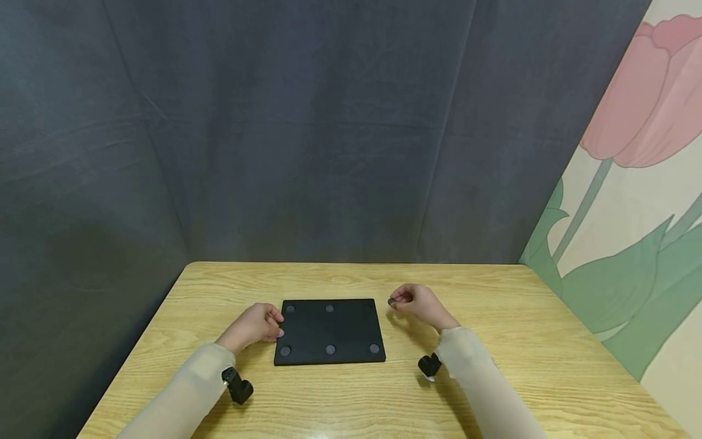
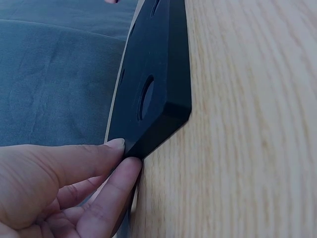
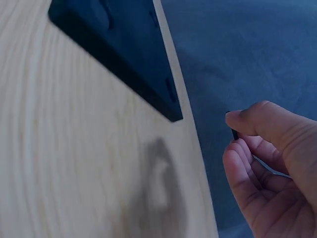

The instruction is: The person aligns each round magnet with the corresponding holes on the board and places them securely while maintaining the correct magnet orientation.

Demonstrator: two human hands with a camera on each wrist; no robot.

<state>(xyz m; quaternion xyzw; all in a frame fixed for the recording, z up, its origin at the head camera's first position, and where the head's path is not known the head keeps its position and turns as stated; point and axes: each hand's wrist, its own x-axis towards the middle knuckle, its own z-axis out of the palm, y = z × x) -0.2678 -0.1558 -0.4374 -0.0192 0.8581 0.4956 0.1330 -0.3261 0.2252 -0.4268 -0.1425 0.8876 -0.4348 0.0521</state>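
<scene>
A black rectangular board [image 1: 331,329] lies flat on the wooden table, with several round shallow recesses along its long sides. At its left edge is my left hand [image 1: 258,326]; in the left wrist view the thumb and a fingertip pinch the board's edge near a corner. To the right of the board, my right hand [image 1: 419,303] is held above the table. It pinches a small thin black disc [image 1: 391,301] between thumb and fingers. The right wrist view shows this disc [image 3: 234,133] nearly edge-on, apart from the board.
The light wooden table [image 1: 329,402] reaches back to a dark grey curtain [image 1: 307,134]. A wall painted with a pink tulip [image 1: 636,103] runs along the right. Small black cameras [image 1: 238,387] sit on both wrists.
</scene>
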